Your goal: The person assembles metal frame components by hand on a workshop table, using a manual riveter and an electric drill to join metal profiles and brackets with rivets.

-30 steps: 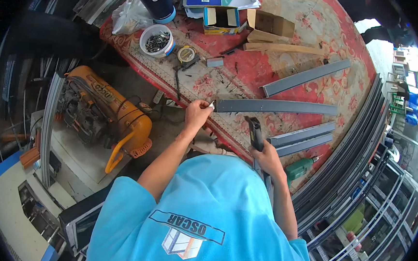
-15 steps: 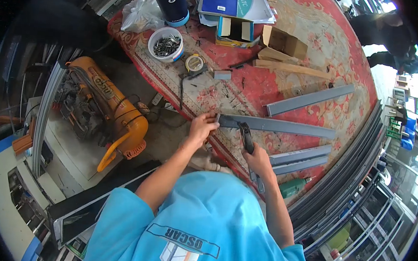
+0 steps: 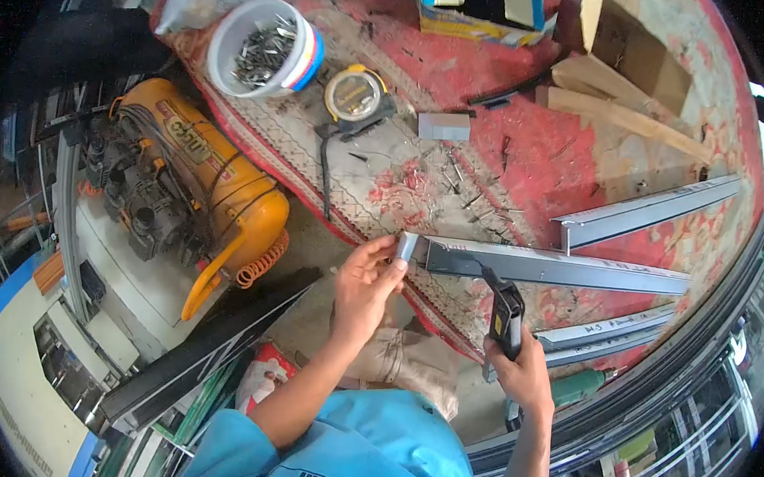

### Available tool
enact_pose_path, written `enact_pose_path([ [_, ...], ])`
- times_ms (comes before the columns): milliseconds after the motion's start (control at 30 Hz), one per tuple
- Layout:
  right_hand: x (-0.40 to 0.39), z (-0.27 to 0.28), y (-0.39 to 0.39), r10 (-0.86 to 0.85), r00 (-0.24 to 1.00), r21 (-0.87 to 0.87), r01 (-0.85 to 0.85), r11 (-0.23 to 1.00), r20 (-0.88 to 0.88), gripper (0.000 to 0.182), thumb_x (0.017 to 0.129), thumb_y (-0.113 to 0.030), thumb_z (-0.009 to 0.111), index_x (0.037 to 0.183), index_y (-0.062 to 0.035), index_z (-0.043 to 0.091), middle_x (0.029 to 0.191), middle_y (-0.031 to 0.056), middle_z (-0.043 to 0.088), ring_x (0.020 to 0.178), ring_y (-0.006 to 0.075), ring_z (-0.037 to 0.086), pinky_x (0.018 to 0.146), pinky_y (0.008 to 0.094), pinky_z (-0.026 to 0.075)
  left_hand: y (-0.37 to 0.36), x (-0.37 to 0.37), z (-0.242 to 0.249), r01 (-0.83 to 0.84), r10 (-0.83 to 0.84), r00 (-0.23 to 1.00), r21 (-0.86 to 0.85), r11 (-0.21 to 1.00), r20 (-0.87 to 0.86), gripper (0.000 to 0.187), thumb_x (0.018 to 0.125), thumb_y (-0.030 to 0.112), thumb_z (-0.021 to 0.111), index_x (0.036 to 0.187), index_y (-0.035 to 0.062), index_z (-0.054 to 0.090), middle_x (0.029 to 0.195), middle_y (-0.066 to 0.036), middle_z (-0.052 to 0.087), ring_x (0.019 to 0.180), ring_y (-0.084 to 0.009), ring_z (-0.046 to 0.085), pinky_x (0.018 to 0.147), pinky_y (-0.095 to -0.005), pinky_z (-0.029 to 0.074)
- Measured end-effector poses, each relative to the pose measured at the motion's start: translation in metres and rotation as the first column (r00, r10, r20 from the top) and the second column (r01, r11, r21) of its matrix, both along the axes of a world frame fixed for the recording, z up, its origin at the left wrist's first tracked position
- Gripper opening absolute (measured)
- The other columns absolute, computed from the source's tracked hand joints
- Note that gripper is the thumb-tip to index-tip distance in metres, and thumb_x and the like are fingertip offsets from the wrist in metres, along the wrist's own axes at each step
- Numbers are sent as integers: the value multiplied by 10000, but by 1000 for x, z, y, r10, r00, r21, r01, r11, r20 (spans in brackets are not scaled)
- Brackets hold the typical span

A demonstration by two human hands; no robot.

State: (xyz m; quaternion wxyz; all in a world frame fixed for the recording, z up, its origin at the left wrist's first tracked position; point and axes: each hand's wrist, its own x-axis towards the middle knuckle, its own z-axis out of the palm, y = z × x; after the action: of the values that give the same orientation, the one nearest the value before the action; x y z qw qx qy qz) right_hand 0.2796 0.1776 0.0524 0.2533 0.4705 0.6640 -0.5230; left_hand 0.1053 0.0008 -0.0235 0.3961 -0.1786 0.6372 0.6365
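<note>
My left hand pinches a small grey metal piece at the left end of a long grey profile, which lies on the patterned red cloth. In my right hand is a black tool, its thin tip over the profile's front edge near the left end. My fingers wrap round its lower part. Behind the hands lie a small grey block and a tape measure. Another grey profile lies behind, and more profiles lie in front at the right.
A white tub of screws stands at the back left, near a blue-yellow box. An open cardboard box and wood strips lie at the back right. A green drill is beside my right hand. A yellow compressor stands left.
The view has moved closer to the table. My left hand now holds the small metal piece visibly at the profile's end. The profile has turned, showing its marked top face.
</note>
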Motion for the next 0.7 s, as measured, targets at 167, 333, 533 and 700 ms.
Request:
enact_pose_path([
  [167, 10, -13, -2, -27, 999, -32, 26, 999, -28, 287, 851, -209, 681, 964, 24, 558, 719, 233, 582, 638, 347, 536, 649, 418, 456, -9, -2, 2, 56, -55, 995, 11, 998, -80, 426, 876, 5, 691, 1274, -47, 548, 1130, -97, 653, 958, -149, 638, 895, -287, 510],
  [333, 5, -4, -2, 21, 1000, 4, -21, 1000, 2, 306, 845, -226, 680, 964, 29, 561, 714, 243, 585, 645, 366, 556, 650, 429, 458, -5, -2, -1, 146, -144, 989, 69, 987, -34, 417, 906, 13, 657, 1301, -56, 544, 1135, -93, 659, 985, -132, 629, 898, -274, 501],
  [533, -6, 10, -2, 112, 994, 98, -110, 989, -10, 342, 834, -254, 667, 992, 36, 581, 740, 274, 624, 759, 426, 653, 704, 468, 481, 4, 9, -15, 297, -305, 944, -77, 952, -129, 399, 902, -47, 624, 1296, -50, 560, 1114, -88, 661, 962, -122, 611, 861, -244, 492],
  [700, -5, 10, -4, 109, 994, 83, -107, 991, -12, 360, 834, -259, 658, 1034, 33, 594, 774, 276, 642, 811, 451, 647, 729, 467, 489, 11, 15, -18, 137, -135, 988, 34, 990, -71, 429, 909, -76, 590, 1332, -57, 520, 1154, -97, 646, 1012, -129, 602, 885, -251, 493],
])
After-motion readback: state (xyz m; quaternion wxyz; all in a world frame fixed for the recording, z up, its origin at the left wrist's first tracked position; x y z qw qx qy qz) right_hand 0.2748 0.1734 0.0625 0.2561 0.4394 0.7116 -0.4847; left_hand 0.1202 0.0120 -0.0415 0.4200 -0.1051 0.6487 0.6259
